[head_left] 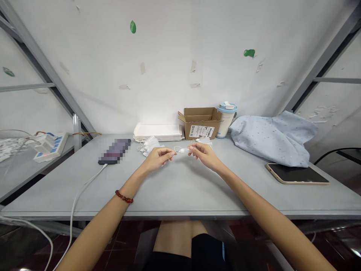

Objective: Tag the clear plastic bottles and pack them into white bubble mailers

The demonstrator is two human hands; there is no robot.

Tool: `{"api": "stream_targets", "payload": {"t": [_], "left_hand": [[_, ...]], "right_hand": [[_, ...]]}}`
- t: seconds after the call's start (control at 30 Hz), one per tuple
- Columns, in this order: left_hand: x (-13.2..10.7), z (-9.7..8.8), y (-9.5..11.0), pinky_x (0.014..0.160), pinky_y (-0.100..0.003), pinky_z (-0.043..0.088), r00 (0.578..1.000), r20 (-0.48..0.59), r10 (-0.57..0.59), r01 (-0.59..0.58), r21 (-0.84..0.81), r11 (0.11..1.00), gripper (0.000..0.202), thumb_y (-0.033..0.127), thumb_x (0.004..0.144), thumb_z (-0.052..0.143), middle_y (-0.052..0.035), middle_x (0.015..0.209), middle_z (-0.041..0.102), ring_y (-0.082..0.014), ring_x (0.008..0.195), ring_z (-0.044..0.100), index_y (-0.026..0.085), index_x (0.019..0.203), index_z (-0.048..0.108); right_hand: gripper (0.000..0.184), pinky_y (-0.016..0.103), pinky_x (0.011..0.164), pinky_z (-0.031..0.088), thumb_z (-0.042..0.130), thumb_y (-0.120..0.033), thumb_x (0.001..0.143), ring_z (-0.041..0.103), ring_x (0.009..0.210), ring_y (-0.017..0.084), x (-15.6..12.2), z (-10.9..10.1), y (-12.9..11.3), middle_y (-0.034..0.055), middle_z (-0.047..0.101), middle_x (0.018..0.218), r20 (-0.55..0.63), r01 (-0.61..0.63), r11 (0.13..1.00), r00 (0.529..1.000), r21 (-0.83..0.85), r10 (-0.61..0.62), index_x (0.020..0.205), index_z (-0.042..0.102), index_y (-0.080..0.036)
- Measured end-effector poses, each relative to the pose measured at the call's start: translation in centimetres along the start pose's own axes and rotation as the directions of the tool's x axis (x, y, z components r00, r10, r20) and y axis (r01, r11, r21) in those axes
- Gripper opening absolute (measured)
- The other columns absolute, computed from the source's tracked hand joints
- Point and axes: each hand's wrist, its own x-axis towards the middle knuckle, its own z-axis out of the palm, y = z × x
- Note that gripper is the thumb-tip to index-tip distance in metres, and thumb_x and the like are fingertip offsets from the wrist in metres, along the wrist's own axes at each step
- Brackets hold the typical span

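Above the middle of the grey table, a small white piece with a thin string loop (184,150) spans the gap between my hands. Fingers of my right hand (203,153) pinch its clear right end. My left hand (160,157) is closed in a pinch at its left side, on what looks like a thin end of the piece; the exact spot is too small to make out. Behind my left hand lies a pile of similar white pieces with strings (149,145). More white pieces (205,140) lie behind my right hand, partly hidden by it.
At the back stand a stack of white sheets (158,131), an open cardboard box (200,124) and a lidded cup (225,120). A light blue cloth (270,135) overlaps a phone (299,174) at right. A cabled phone (115,151) lies left, near a power strip (53,146).
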Motion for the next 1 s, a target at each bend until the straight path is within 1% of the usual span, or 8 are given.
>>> {"api": "stream_targets", "payload": {"t": [0.27,0.4,0.53,0.67,0.83,1.0], "left_hand": [[0.0,0.0,0.0,0.046,-0.023,0.031,1.000,0.007,0.014,-0.015,0.024,1.000,0.037,0.050,0.073,0.063,-0.0004,0.065,0.054,-0.0072,0.049,0.039,0.014,0.081,0.068],[0.0,0.0,-0.1,0.046,-0.022,0.031,1.000,0.009,0.019,-0.019,0.020,1.000,0.038,0.050,0.073,0.063,-0.0008,0.065,0.054,-0.0071,0.049,0.039,0.014,0.082,0.068],[-0.1,0.1,0.0,0.046,-0.022,0.032,1.000,0.022,0.017,-0.018,0.058,0.998,0.039,0.050,0.074,0.061,-0.0012,0.066,0.055,-0.0073,0.050,0.040,0.013,0.083,0.068],[-0.2,0.2,0.1,0.046,-0.021,0.032,0.999,0.035,0.024,-0.027,0.077,0.997,0.039,0.050,0.075,0.060,-0.0010,0.065,0.054,-0.0072,0.050,0.039,0.012,0.082,0.068],[-0.2,0.5,-0.1,0.046,-0.022,0.032,0.999,0.025,0.033,-0.035,0.087,0.996,0.037,0.047,0.074,0.061,-0.0007,0.063,0.053,-0.0077,0.051,0.039,0.011,0.079,0.068],[-0.2,0.8,-0.4,0.046,-0.022,0.031,1.000,0.012,0.018,-0.020,0.109,0.994,0.036,0.046,0.072,0.061,-0.0011,0.060,0.055,-0.0078,0.049,0.038,0.011,0.075,0.069]], "right_hand": [[0.032,0.025,0.060,0.042,0.049,-0.046,0.084,0.050,0.063,0.011,0.0,0.1,0.1,0.0034,0.064,0.077,0.006,-0.014,1.000,1.000,0.010,0.014,0.089,0.061,-0.016],[0.031,0.025,0.060,0.041,0.049,-0.045,0.085,0.050,0.062,0.011,0.0,0.1,0.2,0.0031,0.064,0.075,-0.003,-0.001,1.000,1.000,-0.016,0.001,0.089,0.061,-0.016],[0.030,0.024,0.059,0.040,0.048,-0.043,0.085,0.049,0.061,0.011,0.0,0.1,0.2,0.0029,0.064,0.073,0.003,0.019,0.998,1.000,-0.054,-0.019,0.087,0.061,-0.016],[0.029,0.024,0.058,0.040,0.048,-0.042,0.085,0.051,0.061,0.011,0.0,0.2,0.4,0.0029,0.063,0.073,0.002,0.027,0.998,1.000,-0.058,-0.026,0.086,0.061,-0.016],[0.029,0.024,0.058,0.041,0.048,-0.041,0.085,0.053,0.064,0.013,0.0,0.7,0.9,0.0030,0.063,0.071,-0.005,0.043,0.998,0.999,-0.054,-0.043,0.086,0.061,-0.016],[0.026,0.024,0.056,0.038,0.049,-0.039,0.086,0.049,0.057,0.011,-0.2,1.0,1.1,0.0018,0.064,0.069,-0.015,0.039,0.994,0.999,-0.099,-0.041,0.086,0.062,-0.016]]}}
